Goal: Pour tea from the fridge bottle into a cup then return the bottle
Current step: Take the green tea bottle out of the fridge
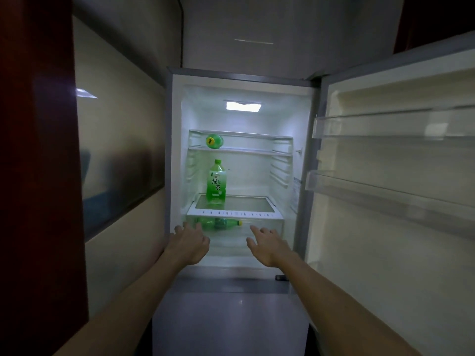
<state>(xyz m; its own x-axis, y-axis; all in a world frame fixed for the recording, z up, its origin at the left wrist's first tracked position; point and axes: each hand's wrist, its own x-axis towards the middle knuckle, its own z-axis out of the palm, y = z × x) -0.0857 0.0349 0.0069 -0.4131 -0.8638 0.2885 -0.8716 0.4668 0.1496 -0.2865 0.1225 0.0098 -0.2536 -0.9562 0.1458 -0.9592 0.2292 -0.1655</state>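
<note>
The fridge (pixel 177 150) stands open in front of me, lit inside. A green tea bottle (pixel 216 182) stands upright on the glass shelf (pixel 254 214) at its left. A second green bottle (pixel 214 141) lies on the upper shelf with its yellow cap toward me. A third green bottle (pixel 218 223) lies on its side in the clear drawer under the glass shelf. My left hand (pixel 189 244) and my right hand (pixel 267 246) both reach toward the drawer front, fingers apart, holding nothing. No cup is in view.
The fridge door (pixel 390 201) is swung open to the right, with two clear door racks (pixel 385 124) that hold nothing visible. A dark red cabinet (pixel 38 176) and a pale wall panel stand close on the left. The lower fridge door (pixel 231 325) is shut.
</note>
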